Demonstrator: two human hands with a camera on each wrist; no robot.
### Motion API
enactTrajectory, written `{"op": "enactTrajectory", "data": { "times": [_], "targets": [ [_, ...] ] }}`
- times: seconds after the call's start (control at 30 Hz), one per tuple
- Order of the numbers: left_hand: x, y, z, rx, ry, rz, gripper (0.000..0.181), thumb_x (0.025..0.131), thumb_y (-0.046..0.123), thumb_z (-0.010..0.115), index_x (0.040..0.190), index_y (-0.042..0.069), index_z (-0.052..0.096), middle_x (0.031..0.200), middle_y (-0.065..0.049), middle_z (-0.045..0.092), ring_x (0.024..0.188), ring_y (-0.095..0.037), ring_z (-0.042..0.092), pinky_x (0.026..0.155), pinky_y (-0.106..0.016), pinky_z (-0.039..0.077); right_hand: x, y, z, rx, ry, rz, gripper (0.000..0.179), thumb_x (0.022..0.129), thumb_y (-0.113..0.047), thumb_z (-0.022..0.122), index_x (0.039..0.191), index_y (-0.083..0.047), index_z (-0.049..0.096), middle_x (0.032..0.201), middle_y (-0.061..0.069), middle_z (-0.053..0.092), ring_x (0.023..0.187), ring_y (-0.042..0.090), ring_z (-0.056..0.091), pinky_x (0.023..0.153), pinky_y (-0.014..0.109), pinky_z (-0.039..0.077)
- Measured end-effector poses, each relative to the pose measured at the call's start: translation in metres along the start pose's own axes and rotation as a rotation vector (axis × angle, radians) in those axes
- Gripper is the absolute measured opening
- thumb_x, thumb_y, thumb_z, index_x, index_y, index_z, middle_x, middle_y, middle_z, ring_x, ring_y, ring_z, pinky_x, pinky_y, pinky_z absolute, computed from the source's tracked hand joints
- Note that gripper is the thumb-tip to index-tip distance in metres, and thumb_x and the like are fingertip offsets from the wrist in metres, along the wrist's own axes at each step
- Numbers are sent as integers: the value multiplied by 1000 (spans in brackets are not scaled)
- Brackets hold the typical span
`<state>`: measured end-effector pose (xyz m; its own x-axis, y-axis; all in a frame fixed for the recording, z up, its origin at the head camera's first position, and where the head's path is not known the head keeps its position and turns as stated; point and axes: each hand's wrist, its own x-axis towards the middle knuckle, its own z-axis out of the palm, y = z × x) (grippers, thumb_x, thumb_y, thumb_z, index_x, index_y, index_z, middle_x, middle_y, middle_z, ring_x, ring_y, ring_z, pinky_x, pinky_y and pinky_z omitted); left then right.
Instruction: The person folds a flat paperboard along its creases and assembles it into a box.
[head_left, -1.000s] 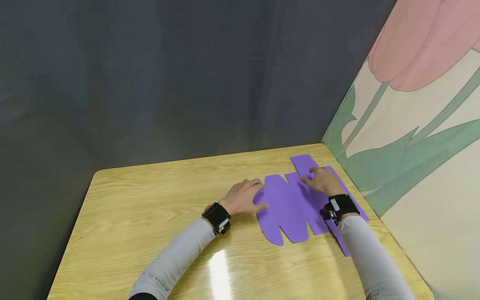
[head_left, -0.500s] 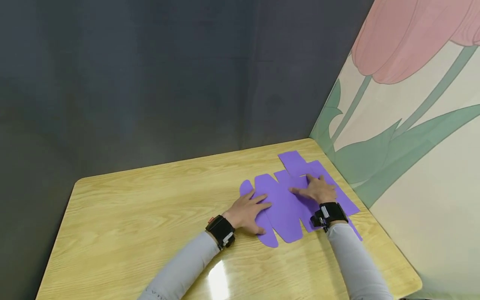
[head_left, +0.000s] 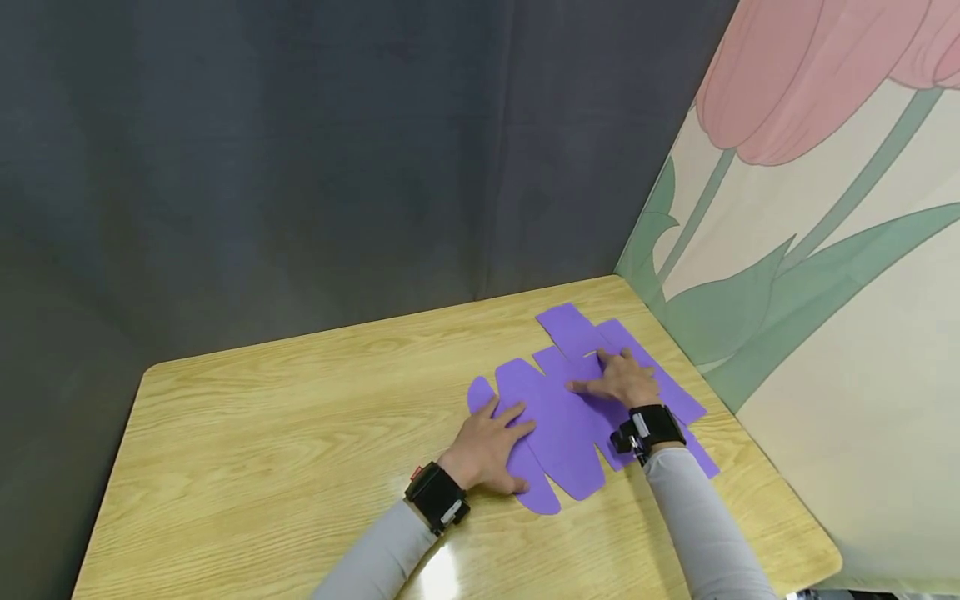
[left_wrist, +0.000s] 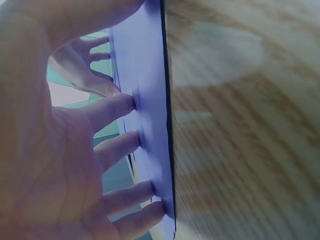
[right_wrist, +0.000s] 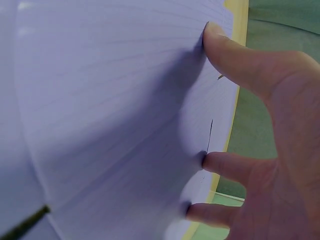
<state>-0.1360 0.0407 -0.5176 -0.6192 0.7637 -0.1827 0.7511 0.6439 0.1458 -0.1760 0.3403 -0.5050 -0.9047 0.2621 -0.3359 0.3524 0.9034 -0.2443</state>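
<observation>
A flat purple sheet of die-cut card (head_left: 547,425), looking like an unfolded box with rounded flaps and crease lines, lies on the table. My left hand (head_left: 483,446) rests on its rounded left end with spread fingers. In the left wrist view, the fingertips (left_wrist: 131,142) touch the card near its edge. My right hand (head_left: 622,379) presses on a panel farther right, thumb and fingers spread apart. Seen from the right wrist, the thumb (right_wrist: 235,55) and two fingertips meet the card's surface; the palm is raised off it.
The wood-grain table (head_left: 285,442) extends to the left of the card. A dark curtain (head_left: 300,167) stands behind its far edge, and a tulip-patterned panel (head_left: 840,300) runs along the right side.
My left hand has come down onto the card's left end, its fingers spreading. My right hand has lowered onto the card. The card has turned slightly, its left end nearer me.
</observation>
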Motion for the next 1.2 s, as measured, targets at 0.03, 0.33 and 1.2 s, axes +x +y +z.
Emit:
{"op": "enactTrajectory", "data": {
  "times": [0.03, 0.33, 1.2],
  "targets": [
    [-1, 2, 0, -1, 0, -7, 96, 83, 71, 76, 165, 33, 43, 176, 2, 30, 163, -39, 24, 130, -49, 32, 0, 0, 0, -4, -3, -6, 119, 81, -81, 73, 167, -8, 33, 166, 40, 21, 134, 84, 26, 101, 87, 39],
    [-4, 10, -1, 75, 28, -11, 98, 81, 75, 75, 163, 31, 46, 173, 0, 36, 161, -31, 32, 130, -48, 31, 2, 0, -5, -14, 17, -72, 120, 81, -78, 75, 167, -6, 32, 167, 40, 21, 140, 81, 22, 105, 90, 32],
    [-41, 39, 2, 218, 62, -140, 106, 75, 91, 68, 158, 29, 50, 161, -5, 48, 130, -42, 57, 85, -34, 61, 2, -42, 2, -32, -7, -232, 117, 75, -70, 86, 164, -9, 41, 168, 36, 26, 149, 68, 27, 120, 81, 22]
  ]
}}
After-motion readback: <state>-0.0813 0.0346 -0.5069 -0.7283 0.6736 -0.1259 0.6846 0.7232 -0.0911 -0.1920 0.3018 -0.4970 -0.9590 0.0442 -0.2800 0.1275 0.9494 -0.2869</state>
